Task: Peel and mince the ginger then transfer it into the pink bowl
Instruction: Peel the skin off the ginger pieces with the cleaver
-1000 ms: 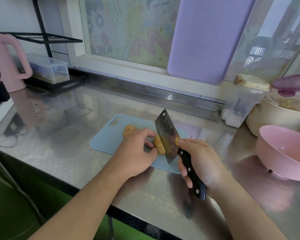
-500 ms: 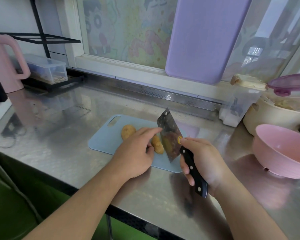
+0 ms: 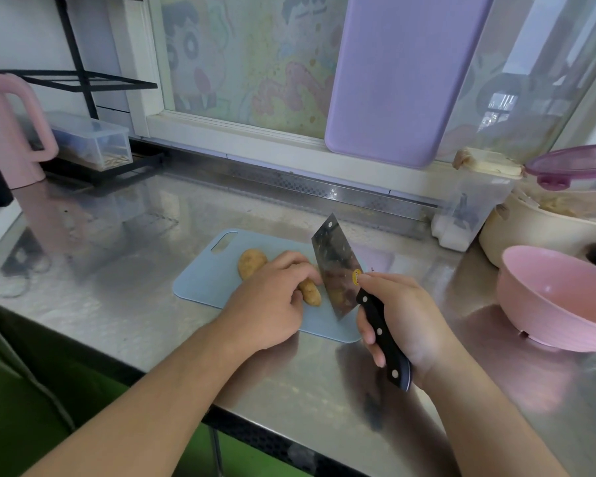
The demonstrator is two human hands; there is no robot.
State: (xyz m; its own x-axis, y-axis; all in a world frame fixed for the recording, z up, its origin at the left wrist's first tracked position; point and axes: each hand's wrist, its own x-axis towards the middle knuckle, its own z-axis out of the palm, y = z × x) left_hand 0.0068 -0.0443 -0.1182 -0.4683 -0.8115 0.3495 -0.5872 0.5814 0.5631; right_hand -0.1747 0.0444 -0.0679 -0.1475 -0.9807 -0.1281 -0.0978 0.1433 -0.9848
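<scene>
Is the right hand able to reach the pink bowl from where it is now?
Probably yes. The pink bowl stands on the counter to the right of the right hand, with only bare steel between them. But that hand holds the cleaver, so it would first have to put it down.

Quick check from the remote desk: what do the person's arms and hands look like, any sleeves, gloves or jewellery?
Both forearms are bare as far as the frame shows, no sleeves in view. The left hand and right hand wear no gloves; no rings, watch or bands are visible.
</scene>
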